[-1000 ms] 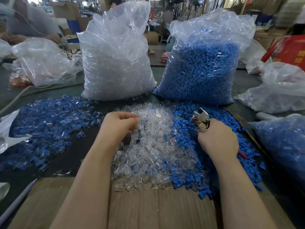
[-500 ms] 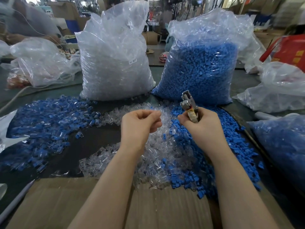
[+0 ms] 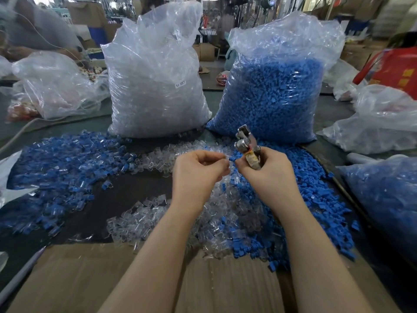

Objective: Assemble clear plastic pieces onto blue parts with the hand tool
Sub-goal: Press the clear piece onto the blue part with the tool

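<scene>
On the far left of the table lies the pile of joined pieces (image 3: 56,163), blue with clear caps, which looks like the finished work; it has not changed. Behind it stands the bag of clear pieces (image 3: 155,82), and its small white label reads "SJ 017"; this is the only writing I can read with confidence.

In the middle, the left hand (image 3: 199,171) has risen from the loose clear pieces (image 3: 158,213), where it was picking one second ago; now it is held above the heap, its fingers curled and pinched together on something small — I judge it a clear piece, but it is too small and transparent to be sure. The right hand (image 3: 268,172) has also come up and inward from the loose blue parts (image 3: 316,199); the two hands are now almost touching, fingertip to fingertip. A small blue part (image 3: 232,158) shows just between them, at the right fingertips. The right hand is closed around the handles of the hand tool (image 3: 247,143), whose metal head points up and away; whether its jaws are apart I cannot tell.

So the picking seems finished, and I judge the fitting of clear piece to blue part is beginning — the pressing with the tool is not yet done.

At the right stands the bag of blue parts (image 3: 277,96); beyond it a red object (image 3: 397,68) carries yellow characters, too blurred to read.
</scene>
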Available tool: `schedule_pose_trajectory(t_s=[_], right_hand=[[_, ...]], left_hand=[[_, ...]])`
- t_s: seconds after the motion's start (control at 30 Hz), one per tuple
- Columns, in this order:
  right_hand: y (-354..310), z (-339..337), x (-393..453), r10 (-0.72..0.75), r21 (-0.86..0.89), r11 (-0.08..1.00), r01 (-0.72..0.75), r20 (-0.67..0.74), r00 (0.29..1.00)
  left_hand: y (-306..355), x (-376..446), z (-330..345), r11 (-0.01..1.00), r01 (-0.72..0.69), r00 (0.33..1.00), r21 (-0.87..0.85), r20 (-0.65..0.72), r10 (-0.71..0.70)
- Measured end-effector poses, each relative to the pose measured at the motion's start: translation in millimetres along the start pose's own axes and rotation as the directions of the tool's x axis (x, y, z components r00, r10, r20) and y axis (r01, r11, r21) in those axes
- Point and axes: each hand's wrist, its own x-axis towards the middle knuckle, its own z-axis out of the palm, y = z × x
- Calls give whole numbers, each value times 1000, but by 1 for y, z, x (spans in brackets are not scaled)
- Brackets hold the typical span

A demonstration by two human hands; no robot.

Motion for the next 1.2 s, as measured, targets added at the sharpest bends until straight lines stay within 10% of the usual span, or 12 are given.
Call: schedule_pose_trajectory(t_s=[0.53, 0.87, 1.2], right_hand=[[-8, -3, -3, 41, 118, 992, -55, 122, 992], [-5, -11, -2, 60, 79, 994, -78, 209, 976], [-6, -11, -4, -1, 30, 1000, -9, 313, 950]], left_hand=[[-4, -5, 7, 962, -177, 981, 210, -44, 190], [0, -4, 5, 972, -91, 996, -217, -28, 86], [-1, -1, 5, 948, -128, 992, -291, -21, 128]])
